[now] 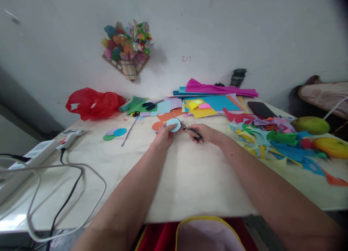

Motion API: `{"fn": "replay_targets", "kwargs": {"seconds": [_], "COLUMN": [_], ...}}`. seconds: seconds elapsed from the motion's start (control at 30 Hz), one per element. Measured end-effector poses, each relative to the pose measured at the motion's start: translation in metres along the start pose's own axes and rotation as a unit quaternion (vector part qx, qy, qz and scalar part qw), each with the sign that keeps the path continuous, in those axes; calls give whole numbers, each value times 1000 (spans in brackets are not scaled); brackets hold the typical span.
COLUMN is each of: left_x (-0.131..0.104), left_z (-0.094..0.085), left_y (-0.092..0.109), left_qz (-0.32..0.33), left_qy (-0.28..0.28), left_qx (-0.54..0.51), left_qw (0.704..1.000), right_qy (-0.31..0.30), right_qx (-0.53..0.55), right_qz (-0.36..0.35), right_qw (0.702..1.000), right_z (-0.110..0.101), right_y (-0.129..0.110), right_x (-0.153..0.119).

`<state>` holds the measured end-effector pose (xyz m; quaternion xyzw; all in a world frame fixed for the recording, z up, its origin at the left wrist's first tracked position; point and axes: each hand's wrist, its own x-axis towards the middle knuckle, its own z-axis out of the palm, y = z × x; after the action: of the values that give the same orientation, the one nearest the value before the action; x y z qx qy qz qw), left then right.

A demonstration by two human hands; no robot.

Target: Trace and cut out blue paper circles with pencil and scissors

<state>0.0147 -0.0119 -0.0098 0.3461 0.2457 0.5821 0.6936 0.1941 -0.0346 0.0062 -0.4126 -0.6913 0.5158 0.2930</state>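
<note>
My left hand (164, 135) pinches a light blue paper circle (174, 124) above the middle of the table. My right hand (202, 132) is closed round the black handles of a pair of scissors (196, 133). Their blades point up and left, beside the circle's right edge; whether they touch the paper I cannot tell. Just left of the blue circle shows an orange paper circle (157, 126); whether it is held or lies on the table is unclear. Farther left, a blue paper circle (120, 132) and a green paper circle (109, 137) overlap on the tabletop.
Paper scraps (282, 138) cover the right side, near a phone (261, 109) and a green mango (311, 125). Coloured sheets (225, 102) lie at the back, with second scissors (152, 105). A red plastic bag (94, 103) and a power strip (35, 153) are left.
</note>
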Motion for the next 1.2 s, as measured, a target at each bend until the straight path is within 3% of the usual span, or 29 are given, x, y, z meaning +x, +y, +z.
{"fn": "replay_targets", "kwargs": {"seconds": [0.33,0.57,0.93,1.2], "left_x": [0,-1,-4,-4], "left_z": [0,-2,0,-1], "left_y": [0,1,5,8], "left_qz": [-7,-9,-49,-66], "left_qy": [-5,-38,-54,-55], "left_qx": [17,36,67,112], "left_qw": [1000,999,995,990], "right_qy": [3,-19,-40,-25], "right_qx": [-9,-2,-2,-8], "right_qz": [17,30,41,21], "right_qw": [1000,999,998,999], "right_z": [-2,-5,-9,-9], "right_y": [-3,-7,-14,-9], "right_x": [-2,-5,-12,-9]}}
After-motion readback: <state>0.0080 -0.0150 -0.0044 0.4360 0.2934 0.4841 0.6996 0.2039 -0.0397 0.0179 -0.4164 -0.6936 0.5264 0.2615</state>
